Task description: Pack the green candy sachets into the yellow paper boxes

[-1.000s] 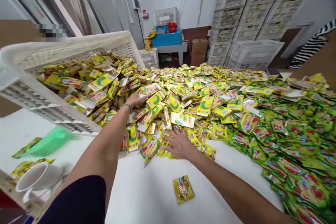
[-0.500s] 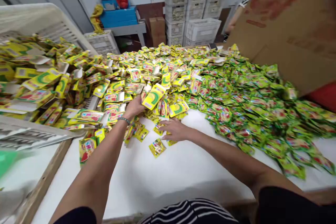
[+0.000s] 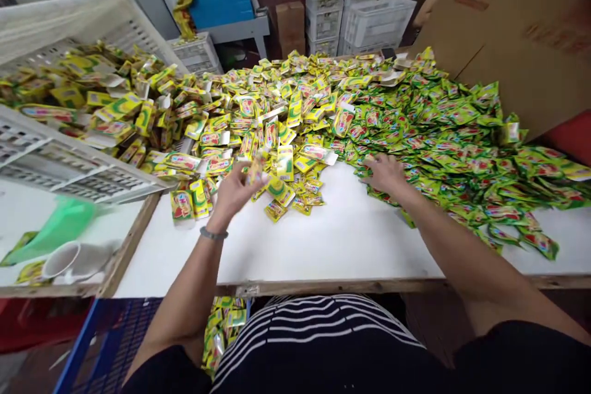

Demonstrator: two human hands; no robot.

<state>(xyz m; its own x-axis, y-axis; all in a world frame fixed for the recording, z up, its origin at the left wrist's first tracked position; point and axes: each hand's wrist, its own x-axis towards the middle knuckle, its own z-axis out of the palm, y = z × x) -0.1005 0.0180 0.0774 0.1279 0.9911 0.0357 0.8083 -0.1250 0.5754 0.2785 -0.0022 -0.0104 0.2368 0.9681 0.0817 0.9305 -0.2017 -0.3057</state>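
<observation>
My left hand (image 3: 234, 196), with a grey bracelet at the wrist, pinches a small yellow box (image 3: 257, 169), blurred and seen nearly edge-on. Just right of it lie a yellow box (image 3: 280, 191) and small yellow sachets (image 3: 301, 203) on the white table (image 3: 295, 252). My right hand (image 3: 388, 175) is at the left edge of a heap of green packets (image 3: 429, 135). Its thumb and fingers are apart and slightly curved, and I see nothing held between them. Many yellow boxes (image 3: 295, 108), some with flaps up, are heaped beyond both hands.
A white plastic crate (image 3: 83, 148) full of yellow boxes leans at the left. A white mug (image 3: 76, 258) and green plastic (image 3: 58, 231) lie beyond a wooden strip. A large cardboard box (image 3: 521, 68) stands at the right, and another person's arm (image 3: 434, 0) shows behind it.
My right hand has moved right, from the small yellow sachets to the green packets. My left hand has shifted off the larger yellow box and now holds a small one. The view has tilted down.
</observation>
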